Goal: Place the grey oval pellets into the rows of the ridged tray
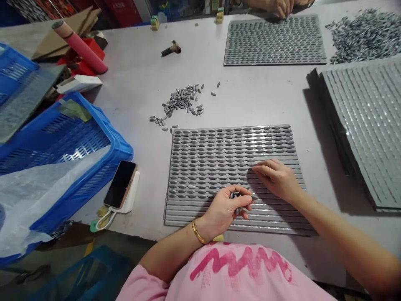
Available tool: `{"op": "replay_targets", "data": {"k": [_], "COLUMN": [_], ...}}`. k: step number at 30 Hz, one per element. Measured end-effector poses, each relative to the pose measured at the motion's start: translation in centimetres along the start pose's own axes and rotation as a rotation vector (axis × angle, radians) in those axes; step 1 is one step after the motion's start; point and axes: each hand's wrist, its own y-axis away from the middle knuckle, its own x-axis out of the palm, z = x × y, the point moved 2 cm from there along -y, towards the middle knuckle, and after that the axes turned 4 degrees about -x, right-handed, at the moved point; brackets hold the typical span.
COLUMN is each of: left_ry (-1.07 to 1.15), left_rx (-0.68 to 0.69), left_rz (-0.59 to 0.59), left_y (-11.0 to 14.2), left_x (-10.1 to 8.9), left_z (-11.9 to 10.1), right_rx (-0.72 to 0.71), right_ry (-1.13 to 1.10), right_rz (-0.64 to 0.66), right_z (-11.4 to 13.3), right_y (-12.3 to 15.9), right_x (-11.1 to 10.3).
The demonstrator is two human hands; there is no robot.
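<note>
A grey grooved board (206, 211) lies before me, its far rows filled with small spindle-shaped metal pieces. Its nearest grooves and part of the right side show bare grooves. My left hand (230, 207), with a gold bangle at the wrist, curls above the near part of the board around several grey metal pieces (234, 195). Farther right, my right hand (275, 175) touches down at the end of a partly filled row. Its fingers are pinched together, and whatever they hold is hidden. Beyond the board lies a loose pile of metal pieces (181, 100).
Stacked grooved boards (369, 133) rise on the right. A blue crate (106, 129) and a phone (120, 184) on a white power bank are at left. Across the table, another person's hand (280, 6) rests at a filled board (272, 42), near a big heap of pieces (369, 37).
</note>
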Motion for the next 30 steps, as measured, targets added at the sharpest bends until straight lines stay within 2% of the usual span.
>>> {"op": "replay_targets", "data": {"k": [7,11,14,17,20,22,26,30], "left_ry": [0.036,0.048,0.046,0.065,0.067,0.06,0.068,0.104], "left_rx": [0.017,0.055,0.077,0.12,0.175,0.19,0.154,0.088], "left_rz": [0.008,-0.024,-0.06,-0.083,-0.106,-0.099,-0.06,-0.04], "left_y": [-0.3,-0.5,-0.5,-0.4,-0.4,-0.5,-0.6,-0.5], "left_x": [0.0,-0.2,-0.2,0.0,0.5,0.8,1.1,0.9], "left_z": [0.0,-0.1,-0.2,-0.3,-0.4,-0.3,0.1,0.4], "right_rx": [-0.077,-0.026,0.059,0.213,0.383,0.422,0.332,0.203], "right_ry": [0.16,0.116,-0.079,-0.386,-0.635,-0.688,-0.584,-0.494], "right_rz": [0.046,0.064,0.011,-0.034,-0.027,-0.055,-0.125,-0.065], "right_z": [-0.2,0.0,1.0,2.8,4.9,6.1,7.1,6.6], "right_y": [0.3,0.0,-0.1,0.6,1.7,2.4,3.0,3.0], "right_x": [0.0,-0.3,-1.3,-2.3,-2.4,-2.1,-1.9,-2.4]}}
